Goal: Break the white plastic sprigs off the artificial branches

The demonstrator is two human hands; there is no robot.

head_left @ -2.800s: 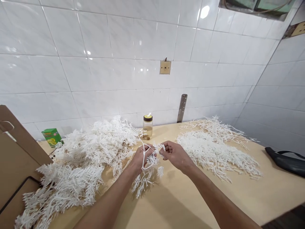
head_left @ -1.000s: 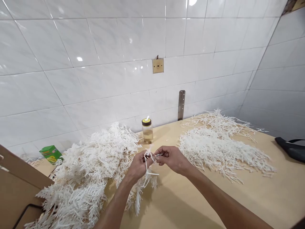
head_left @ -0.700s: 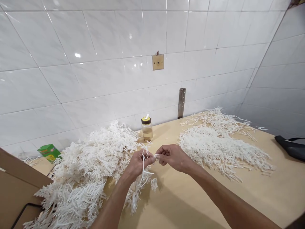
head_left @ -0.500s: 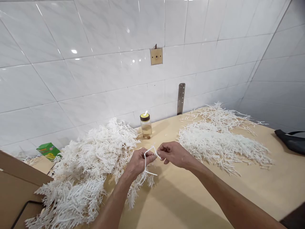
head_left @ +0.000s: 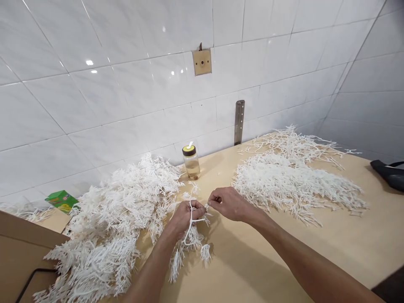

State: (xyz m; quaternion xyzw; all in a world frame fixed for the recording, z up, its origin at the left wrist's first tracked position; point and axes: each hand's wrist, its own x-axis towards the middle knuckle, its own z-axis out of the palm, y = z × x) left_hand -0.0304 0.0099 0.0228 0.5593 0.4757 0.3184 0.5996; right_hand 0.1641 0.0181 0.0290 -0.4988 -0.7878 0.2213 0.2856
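My left hand (head_left: 186, 216) is closed on a thin white branched stem (head_left: 190, 229), which hangs down past the fingers. White feathery sprigs (head_left: 192, 240) dangle or lie just below that hand. My right hand (head_left: 227, 203) is a little to the right, thumb and forefinger pinched together; whatever is between the tips is too small to make out. A large heap of white feathery pieces (head_left: 126, 198) lies left of my hands. Another white pile (head_left: 290, 179) lies to the right, with bare-looking white stems (head_left: 296, 144) behind it.
A jar with a yellow and black lid (head_left: 191, 162) stands near the tiled wall (head_left: 126, 84). A green box (head_left: 62, 200) and a cardboard box (head_left: 28, 248) are at the left. A black object (head_left: 389, 173) lies at the far right of the table (head_left: 246, 261).
The stem in my left hand has turned and hangs more upright. My right hand has separated slightly from it. More sprigs show below my left hand, and the view has shifted slightly.
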